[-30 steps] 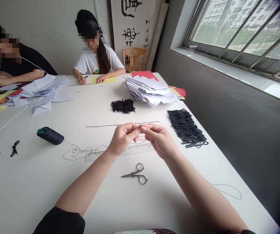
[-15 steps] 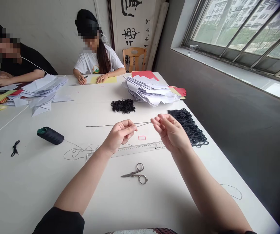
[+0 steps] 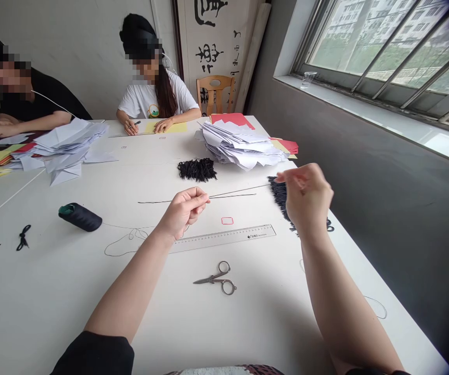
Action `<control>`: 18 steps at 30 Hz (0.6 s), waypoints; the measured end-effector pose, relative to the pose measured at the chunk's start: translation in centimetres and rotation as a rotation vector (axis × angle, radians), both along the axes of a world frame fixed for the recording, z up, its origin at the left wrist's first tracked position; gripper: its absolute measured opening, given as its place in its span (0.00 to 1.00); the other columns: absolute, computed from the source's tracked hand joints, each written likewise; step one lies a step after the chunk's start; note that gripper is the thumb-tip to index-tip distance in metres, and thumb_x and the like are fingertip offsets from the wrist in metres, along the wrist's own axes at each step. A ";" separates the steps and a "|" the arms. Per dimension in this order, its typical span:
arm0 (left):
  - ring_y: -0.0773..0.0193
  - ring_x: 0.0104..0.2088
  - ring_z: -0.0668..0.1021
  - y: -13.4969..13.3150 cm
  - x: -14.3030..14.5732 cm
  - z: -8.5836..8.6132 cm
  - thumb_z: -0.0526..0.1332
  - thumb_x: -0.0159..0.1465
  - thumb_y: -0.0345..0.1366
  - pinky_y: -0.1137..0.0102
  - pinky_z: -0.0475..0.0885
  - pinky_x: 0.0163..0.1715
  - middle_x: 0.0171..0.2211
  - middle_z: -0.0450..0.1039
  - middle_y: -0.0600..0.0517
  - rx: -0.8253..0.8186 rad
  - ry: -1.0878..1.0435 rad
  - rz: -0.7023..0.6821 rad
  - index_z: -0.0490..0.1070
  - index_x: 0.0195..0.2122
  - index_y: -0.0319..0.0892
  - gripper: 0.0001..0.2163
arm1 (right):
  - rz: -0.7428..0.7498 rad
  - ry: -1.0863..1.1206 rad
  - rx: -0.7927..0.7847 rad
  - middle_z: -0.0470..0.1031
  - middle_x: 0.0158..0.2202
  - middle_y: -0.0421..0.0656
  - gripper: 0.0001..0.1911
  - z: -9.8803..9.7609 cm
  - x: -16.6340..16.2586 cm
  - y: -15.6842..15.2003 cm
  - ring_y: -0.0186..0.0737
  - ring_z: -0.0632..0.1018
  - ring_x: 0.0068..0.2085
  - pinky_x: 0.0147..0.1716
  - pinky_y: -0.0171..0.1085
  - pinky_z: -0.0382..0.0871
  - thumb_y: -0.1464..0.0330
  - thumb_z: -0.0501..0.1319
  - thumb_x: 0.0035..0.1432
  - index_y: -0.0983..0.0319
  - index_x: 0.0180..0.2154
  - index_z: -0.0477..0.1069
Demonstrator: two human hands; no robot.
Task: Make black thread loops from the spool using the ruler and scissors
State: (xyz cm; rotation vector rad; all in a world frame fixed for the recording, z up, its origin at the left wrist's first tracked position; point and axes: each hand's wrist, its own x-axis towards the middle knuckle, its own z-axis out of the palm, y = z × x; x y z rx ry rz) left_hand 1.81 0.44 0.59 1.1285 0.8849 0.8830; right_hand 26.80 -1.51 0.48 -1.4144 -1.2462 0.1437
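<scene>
Left hand (image 3: 183,212) and right hand (image 3: 306,198) held apart, black thread (image 3: 240,191) pinched between them; a hard pull could snap it, or fingers could snag the black cord loops (image 3: 281,200) below.

room: barred window (image 3: 380,47) | grey wall (image 3: 396,219) beneath | wooden chair (image 3: 215,94) | calligraphy scroll (image 3: 208,39) behind

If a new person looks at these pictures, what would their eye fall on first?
Probably the raised left hand and right hand at the front, with a thin black cord stretched between them. Behind them, a tall pile of folded white paper and a tuft of black loops stand out mid-table.
</scene>
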 end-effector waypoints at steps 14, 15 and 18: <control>0.75 0.18 0.56 -0.9 1.5 -0.7 0.59 0.63 0.39 0.75 0.48 0.17 0.19 0.59 0.58 0.208 0.231 -0.154 0.64 0.27 0.40 0.11 | 0.852 0.272 -0.586 0.77 0.47 0.50 0.29 -0.2 -4.9 -1.4 0.40 0.81 0.37 0.31 0.36 0.76 0.53 0.65 0.54 0.63 0.52 0.71; 0.75 0.18 0.56 -0.9 1.5 -0.8 0.59 0.63 0.39 0.75 0.49 0.17 0.19 0.59 0.58 0.217 0.239 -0.156 0.63 0.27 0.40 0.11 | 0.872 0.319 -0.597 0.78 0.42 0.49 0.28 -0.5 -5.3 -1.4 0.41 0.81 0.38 0.35 0.38 0.77 0.54 0.68 0.51 0.65 0.49 0.73; 0.75 0.18 0.57 -0.9 1.5 -0.8 0.59 0.64 0.39 0.75 0.50 0.18 0.20 0.59 0.59 0.237 0.258 -0.135 0.63 0.27 0.40 0.11 | 0.805 0.354 -0.587 0.78 0.28 0.46 0.21 -1.2 -5.7 -1.3 0.40 0.80 0.33 0.37 0.39 0.77 0.55 0.70 0.47 0.66 0.34 0.76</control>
